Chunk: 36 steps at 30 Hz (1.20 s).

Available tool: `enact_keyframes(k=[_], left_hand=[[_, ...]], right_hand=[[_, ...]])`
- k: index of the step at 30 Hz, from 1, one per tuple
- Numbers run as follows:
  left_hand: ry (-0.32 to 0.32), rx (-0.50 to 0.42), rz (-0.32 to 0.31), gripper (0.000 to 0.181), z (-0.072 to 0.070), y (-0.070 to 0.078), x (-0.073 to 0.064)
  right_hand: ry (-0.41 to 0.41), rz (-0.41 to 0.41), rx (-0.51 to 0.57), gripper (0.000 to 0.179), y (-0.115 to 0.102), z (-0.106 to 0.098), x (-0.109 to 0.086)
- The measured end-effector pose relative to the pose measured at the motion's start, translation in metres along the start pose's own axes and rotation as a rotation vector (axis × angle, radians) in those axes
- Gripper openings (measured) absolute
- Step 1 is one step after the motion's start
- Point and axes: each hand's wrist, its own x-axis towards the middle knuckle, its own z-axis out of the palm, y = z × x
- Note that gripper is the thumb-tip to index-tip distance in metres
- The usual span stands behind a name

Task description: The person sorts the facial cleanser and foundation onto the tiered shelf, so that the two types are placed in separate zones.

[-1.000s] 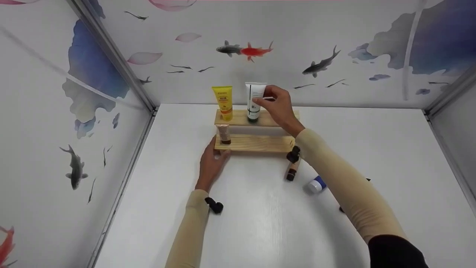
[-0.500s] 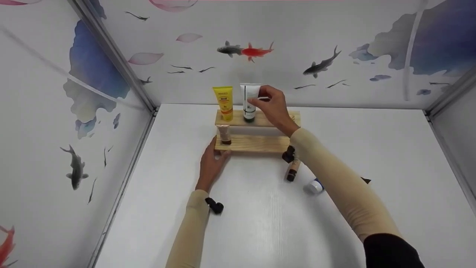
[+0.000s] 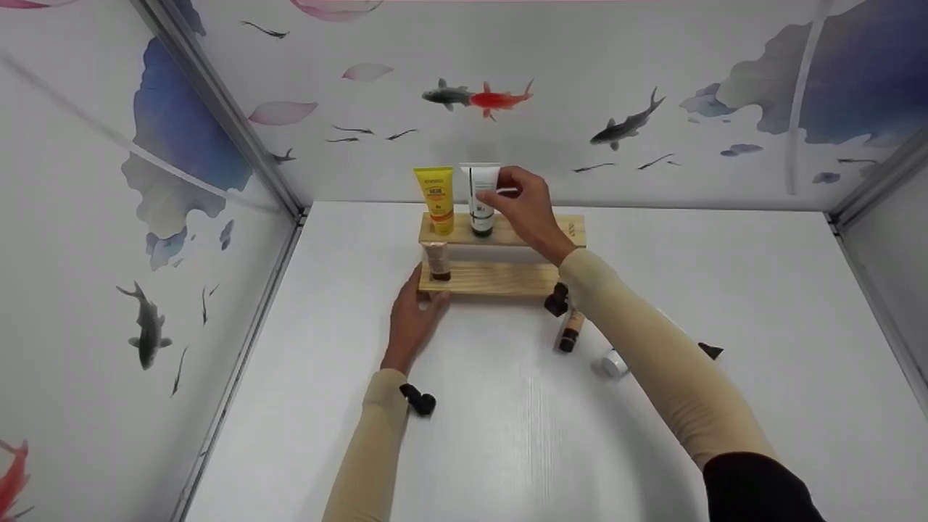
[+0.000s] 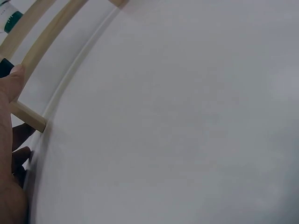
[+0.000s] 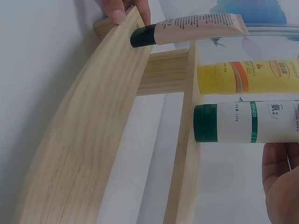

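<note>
My right hand (image 3: 529, 210) pinches a white tube (image 3: 480, 219) with a green cap near its upper part. The tube stands cap-down on the upper step of a two-step wooden rack (image 3: 507, 279). Just left of it on the same step is a yellow tube (image 3: 435, 197). A small beige tube (image 3: 437, 259) with a dark cap stands on the lower step's left end. My left hand (image 3: 412, 322) grips that left end of the rack. The left wrist view shows its thumb (image 4: 16, 77) on the front slat and the fingers behind the wooden leg.
On the white table (image 3: 464, 435), right of the rack, lie a beige tube (image 3: 571, 332) with a black cap and a white-capped item (image 3: 615, 364) partly under my right forearm. Past the forearm shows a black pointed piece (image 3: 710, 351). Printed walls border the table.
My right hand has moved the white tube left along the upper step, closer to the yellow tube. My left hand has stayed on the rack.
</note>
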Motion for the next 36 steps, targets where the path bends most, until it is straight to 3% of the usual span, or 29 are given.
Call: enact_keyframes(k=[10,18,27,36], left_hand=[[-0.007,-0.005,-0.005,0.099,0.000,0.002,0.003],[0.008,0.020,-0.006,0.097,0.001,0.004,0.002],[0.015,0.030,-0.008,0.095,0.001,0.005,0.002],[0.009,0.014,-0.023,0.098,0.001,0.000,0.003]], right_hand=[[0.007,0.020,-0.013,0.034,0.001,0.001,-0.002],[0.007,-0.001,-0.031,0.033,-0.020,0.006,-0.014],[0.044,-0.022,-0.035,0.034,0.002,0.006,-0.007],[-0.018,-0.035,-0.069,0.044,0.002,-0.004,-0.013]])
